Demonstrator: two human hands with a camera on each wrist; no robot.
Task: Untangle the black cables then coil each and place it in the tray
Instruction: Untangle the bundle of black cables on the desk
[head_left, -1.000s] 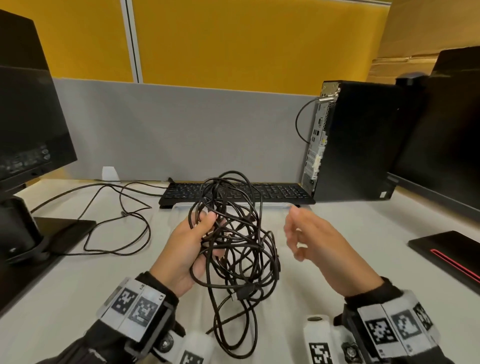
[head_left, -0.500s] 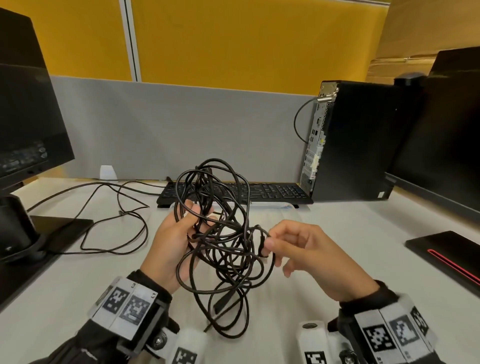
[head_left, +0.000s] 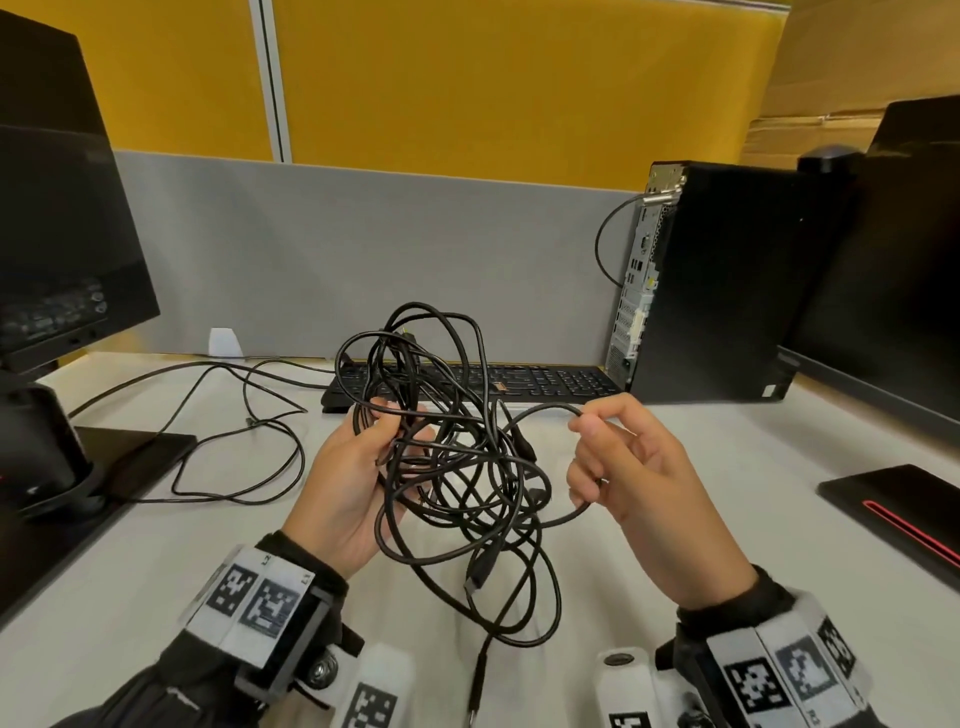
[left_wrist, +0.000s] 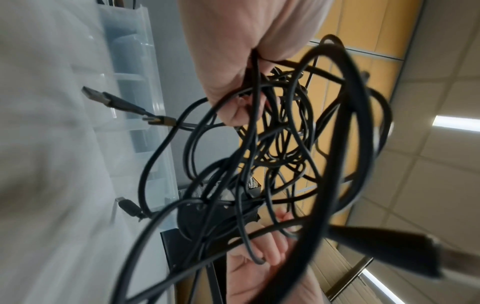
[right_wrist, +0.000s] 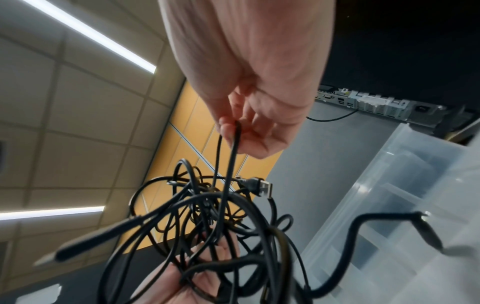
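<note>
My left hand (head_left: 358, 483) grips the black cables (head_left: 457, 467) as an anchor, lifted off the desk (head_left: 727, 493). Right hand (head_left: 631, 480) fingers (head_left: 584, 431) pinch one loop, drawn sideways, likely to free it. Tray (right_wrist: 405, 185) empty nearby.

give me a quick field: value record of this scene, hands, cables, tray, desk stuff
left hand: grips the bundle of tangled black cables, held above the desk
right hand: pinches one loop pulled out to the side of the tangle
cable state: knotted together, none coiled; plug ends dangle below
tray: clear plastic with dividers, seen in wrist views; compartments in view hold no cable
behind: keyboard, computer tower, monitor at left
task progress: untangling under way
</note>
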